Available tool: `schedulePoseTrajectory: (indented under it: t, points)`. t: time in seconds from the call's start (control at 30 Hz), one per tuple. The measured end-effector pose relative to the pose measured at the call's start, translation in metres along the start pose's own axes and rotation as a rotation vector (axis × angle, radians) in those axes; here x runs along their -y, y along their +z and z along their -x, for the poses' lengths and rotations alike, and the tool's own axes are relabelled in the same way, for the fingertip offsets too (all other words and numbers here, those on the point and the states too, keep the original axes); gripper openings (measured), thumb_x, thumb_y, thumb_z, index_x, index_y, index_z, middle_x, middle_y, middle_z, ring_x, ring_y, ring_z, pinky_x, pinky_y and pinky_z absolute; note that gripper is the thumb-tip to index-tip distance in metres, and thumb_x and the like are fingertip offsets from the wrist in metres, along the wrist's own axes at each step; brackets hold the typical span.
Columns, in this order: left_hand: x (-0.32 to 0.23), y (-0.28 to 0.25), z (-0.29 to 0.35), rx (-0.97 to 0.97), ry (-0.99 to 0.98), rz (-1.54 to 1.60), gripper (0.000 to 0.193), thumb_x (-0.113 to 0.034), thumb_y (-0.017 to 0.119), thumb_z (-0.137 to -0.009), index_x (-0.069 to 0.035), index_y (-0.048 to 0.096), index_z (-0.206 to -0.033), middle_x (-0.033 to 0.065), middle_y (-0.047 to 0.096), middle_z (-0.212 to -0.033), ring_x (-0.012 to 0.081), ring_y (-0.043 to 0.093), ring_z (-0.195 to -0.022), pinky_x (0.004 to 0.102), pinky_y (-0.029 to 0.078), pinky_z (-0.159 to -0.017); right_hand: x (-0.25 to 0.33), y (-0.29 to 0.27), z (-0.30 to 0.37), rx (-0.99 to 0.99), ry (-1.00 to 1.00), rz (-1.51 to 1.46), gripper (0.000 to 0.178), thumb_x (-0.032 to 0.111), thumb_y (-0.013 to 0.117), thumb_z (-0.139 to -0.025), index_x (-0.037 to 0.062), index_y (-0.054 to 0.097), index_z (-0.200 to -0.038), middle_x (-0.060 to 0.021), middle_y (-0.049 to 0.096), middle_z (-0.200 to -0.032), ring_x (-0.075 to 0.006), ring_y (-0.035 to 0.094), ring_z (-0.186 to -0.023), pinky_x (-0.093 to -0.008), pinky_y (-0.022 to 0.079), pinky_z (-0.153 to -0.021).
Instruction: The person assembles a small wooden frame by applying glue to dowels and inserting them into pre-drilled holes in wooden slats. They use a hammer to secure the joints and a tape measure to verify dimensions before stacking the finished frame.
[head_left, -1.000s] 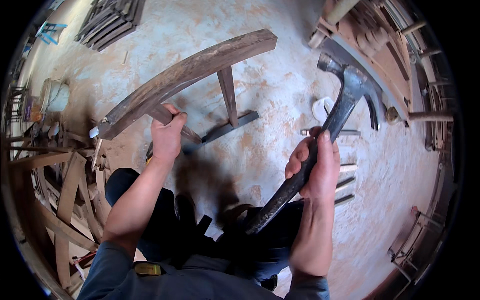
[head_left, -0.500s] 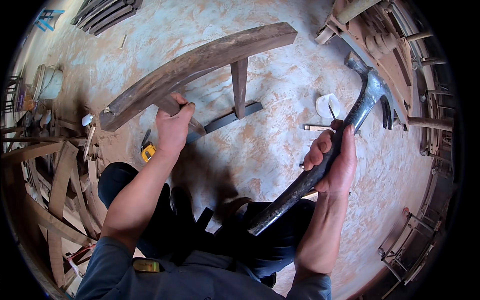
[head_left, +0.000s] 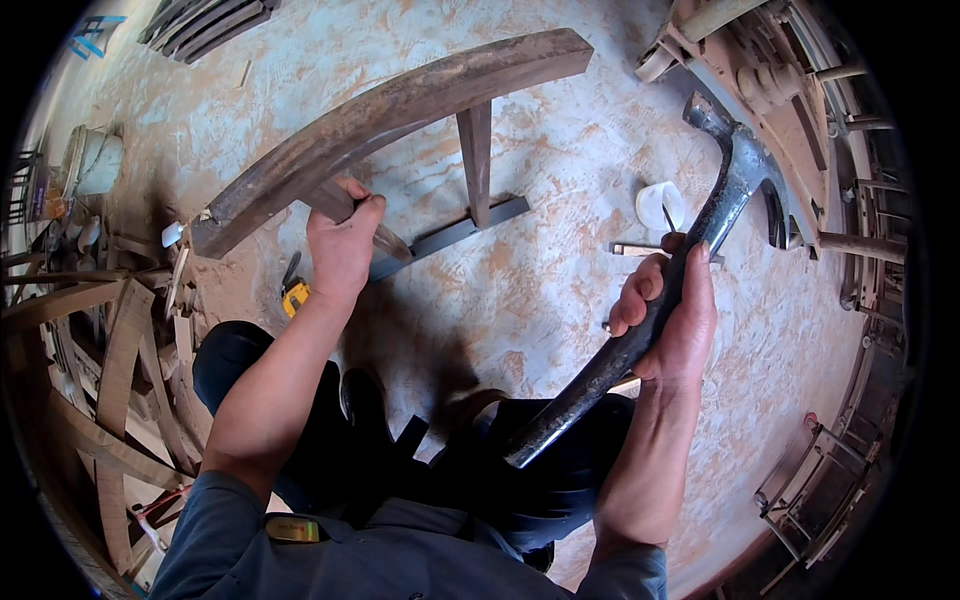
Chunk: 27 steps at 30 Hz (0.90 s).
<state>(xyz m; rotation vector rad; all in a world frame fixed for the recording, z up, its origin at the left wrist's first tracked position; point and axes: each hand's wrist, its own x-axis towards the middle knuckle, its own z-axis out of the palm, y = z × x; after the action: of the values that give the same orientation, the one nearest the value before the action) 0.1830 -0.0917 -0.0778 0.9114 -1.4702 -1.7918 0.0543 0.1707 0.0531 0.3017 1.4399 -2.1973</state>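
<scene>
At three o'clock the hammer [head_left: 615, 370] is glossy, scuffed metal; at eleven, the beam [head_left: 400, 105] is matt, rough-grained wood. The tub [head_left: 649, 207] at two looks smooth plastic, the shirt [head_left: 400, 565] at six matt cloth.

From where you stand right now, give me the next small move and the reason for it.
Probably swing the hammer in toward the curved wooden rail: the right hand grips its handle, its head is clear of the rail, and the left hand grips a slat that meets that rail.
</scene>
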Motion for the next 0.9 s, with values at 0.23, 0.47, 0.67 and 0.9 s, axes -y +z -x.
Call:
schedulePoseTrajectory:
  t: [0.23,0.47,0.67,0.9]
  points:
    - [-0.003,0.001,0.004,-0.016,-0.013,-0.127,0.016,0.001,0.067,-0.080,-0.006,0.056,-0.089,0.0003,0.056,-0.087,0.0096,0.053,-0.081,0.0255,0.044,-0.074,-0.001,0.000,0.002,-0.002,-0.010,0.006,0.036,0.038,0.050,-0.100,0.0026,0.047,-0.107,-0.0062,0.049,-0.063,-0.0168,0.050,-0.045,-0.0303,0.045,-0.037]
    - [-0.011,-0.005,0.027,0.078,0.101,-0.595,0.007,-0.002,0.065,-0.083,-0.002,0.059,-0.086,0.0044,0.062,-0.085,0.0149,0.058,-0.080,0.0295,0.046,-0.076,0.028,0.024,0.030,0.082,-0.221,0.177,0.032,0.029,0.050,-0.100,-0.0011,0.050,-0.111,-0.0091,0.051,-0.065,-0.0168,0.051,-0.047,-0.0289,0.046,-0.043]
    - [-0.004,-0.011,0.043,0.171,0.480,-0.763,0.020,-0.006,0.067,-0.084,0.001,0.066,-0.102,0.0128,0.070,-0.095,0.0275,0.066,-0.090,0.0370,0.050,-0.080,0.101,0.072,0.077,0.105,-0.279,0.539,0.043,0.030,0.064,-0.091,-0.0038,0.054,-0.116,-0.0076,0.057,-0.068,-0.0095,0.050,-0.051,-0.0200,0.039,-0.046]
    - [-0.009,-0.009,0.047,0.131,0.594,-0.777,0.015,-0.006,0.067,-0.081,-0.002,0.062,-0.094,0.0161,0.064,-0.087,0.0369,0.060,-0.080,0.0413,0.048,-0.071,0.101,0.063,0.083,0.286,-0.309,1.433,0.036,0.014,0.066,-0.088,-0.0005,0.058,-0.119,-0.0190,0.061,-0.069,-0.0291,0.065,-0.064,-0.0369,0.051,-0.062]
